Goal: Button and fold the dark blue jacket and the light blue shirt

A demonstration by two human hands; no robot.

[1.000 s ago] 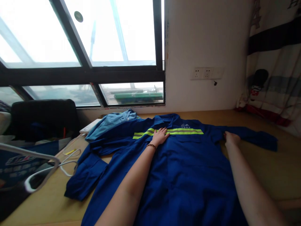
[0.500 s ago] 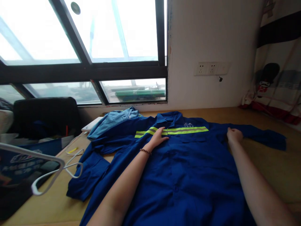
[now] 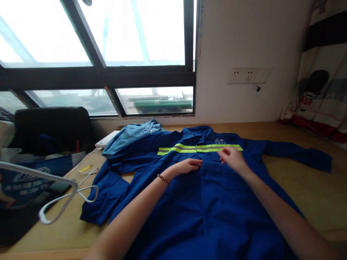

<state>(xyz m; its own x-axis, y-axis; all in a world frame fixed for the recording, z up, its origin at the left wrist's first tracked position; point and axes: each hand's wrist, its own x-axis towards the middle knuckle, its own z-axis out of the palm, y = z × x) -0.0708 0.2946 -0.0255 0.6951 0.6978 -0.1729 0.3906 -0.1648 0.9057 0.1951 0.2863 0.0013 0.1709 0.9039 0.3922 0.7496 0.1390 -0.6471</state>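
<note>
A dark blue work jacket [image 3: 173,202] lies spread front up, with a yellow-green and grey reflective band across the chest and white lettering on one side. My left hand [image 3: 187,166], a beaded bracelet at its wrist, is at the front placket just below the band; its bent fingers and thumb close on the cloth edge. Over the chest pocket, my right hand [image 3: 232,158] hovers with loosely curled fingers, tips slightly apart and nothing visible between them. One sleeve [image 3: 300,153] stretches out to the right; the other sleeve [image 3: 105,196] is bent at the left.
Behind the left shoulder lies a light blue garment [image 3: 132,135] beside a white box [image 3: 107,139]. A white cable [image 3: 89,187] and a white metal bar [image 3: 58,177] are at left. The tan table [image 3: 320,202] meets a wall with sockets [image 3: 248,76] and a window.
My right hand has left the right sleeve and moved left to the chest. My left hand has slid slightly down the placket, its fingers drawing in. The view has shifted slightly.
</note>
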